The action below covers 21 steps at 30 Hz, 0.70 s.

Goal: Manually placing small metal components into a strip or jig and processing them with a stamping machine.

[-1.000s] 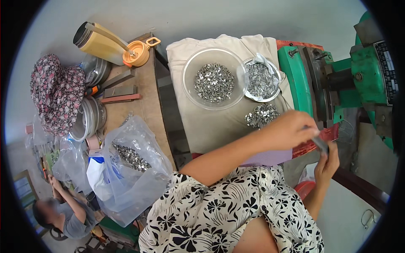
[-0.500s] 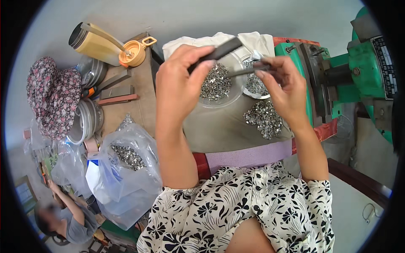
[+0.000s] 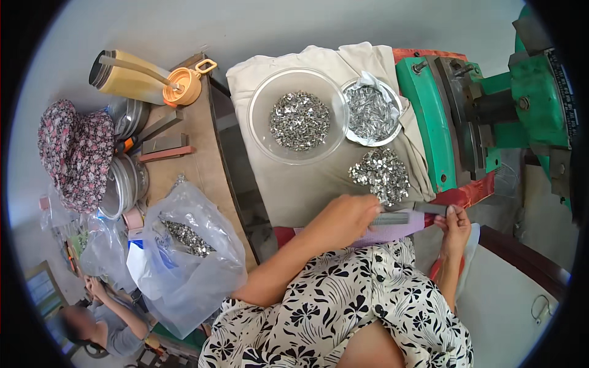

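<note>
The left hand (image 3: 345,222) is pinching one end of a slim, grey, straight-edged flat bar (image 3: 396,218), its fingers drawn close and hiding that end. The right hand (image 3: 455,228) is gripping a dark grey, rectangular flat bar (image 3: 432,209) between thumb and fingertips. Both bars are pointing inward, their free ends lying near each other between the hands.

Each bar is looking stiff and metallic, probably light enough for one hand, smooth-faced and perhaps slippery; the ends are offering the surest hold, leaving the long faces free.

Below the left hand's bar, a pale purple textured mat (image 3: 392,233) is showing. Just beyond the hands, a loose heap of small, shiny silver metal pieces (image 3: 381,176) is lying on a beige cloth (image 3: 294,199). Farther out, a wide, round, clear plastic bowl (image 3: 257,119) and a smaller, round, white bowl (image 3: 371,143) are holding more silver pieces.

Beyond the right hand, a large green metal machine (image 3: 423,132) is carrying a dark plate (image 3: 561,92), its print too small to read.
</note>
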Available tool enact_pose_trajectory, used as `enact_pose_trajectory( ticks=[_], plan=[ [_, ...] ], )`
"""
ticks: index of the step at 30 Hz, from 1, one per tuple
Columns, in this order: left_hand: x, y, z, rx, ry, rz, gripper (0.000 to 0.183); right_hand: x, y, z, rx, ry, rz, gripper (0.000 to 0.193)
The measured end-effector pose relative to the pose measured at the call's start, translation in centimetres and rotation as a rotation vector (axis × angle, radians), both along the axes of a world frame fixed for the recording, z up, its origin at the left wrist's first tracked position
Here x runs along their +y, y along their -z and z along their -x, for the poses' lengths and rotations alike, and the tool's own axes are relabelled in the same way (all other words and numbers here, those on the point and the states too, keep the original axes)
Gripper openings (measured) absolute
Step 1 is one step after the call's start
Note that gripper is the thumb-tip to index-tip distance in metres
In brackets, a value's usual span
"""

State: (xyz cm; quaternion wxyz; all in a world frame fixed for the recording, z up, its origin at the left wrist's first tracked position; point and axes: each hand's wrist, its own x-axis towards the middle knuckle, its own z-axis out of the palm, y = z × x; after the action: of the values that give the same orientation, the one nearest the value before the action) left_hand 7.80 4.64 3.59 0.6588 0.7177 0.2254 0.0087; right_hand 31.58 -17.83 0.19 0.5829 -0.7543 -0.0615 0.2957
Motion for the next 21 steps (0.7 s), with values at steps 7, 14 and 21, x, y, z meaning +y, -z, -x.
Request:
enact_pose_trajectory(
  ticks=[7,14,21],
  plan=[
    [-3.4,1.8,3.5,0.018,-0.148,-0.219,0.022,1.7,2.0,-0.3,-0.244,-0.170,0.181,0.021],
    [-4.6,1.1,4.2,0.197,0.082,-0.886,0.023,4.0,-1.3,3.7,-1.041,-0.440,0.126,0.016],
    [-1.6,1.0,1.1,-0.055,-0.135,-1.068,0.033,13.1,-2.9,7.3,-1.164,-0.922,-0.058,0.032]
  ],
)
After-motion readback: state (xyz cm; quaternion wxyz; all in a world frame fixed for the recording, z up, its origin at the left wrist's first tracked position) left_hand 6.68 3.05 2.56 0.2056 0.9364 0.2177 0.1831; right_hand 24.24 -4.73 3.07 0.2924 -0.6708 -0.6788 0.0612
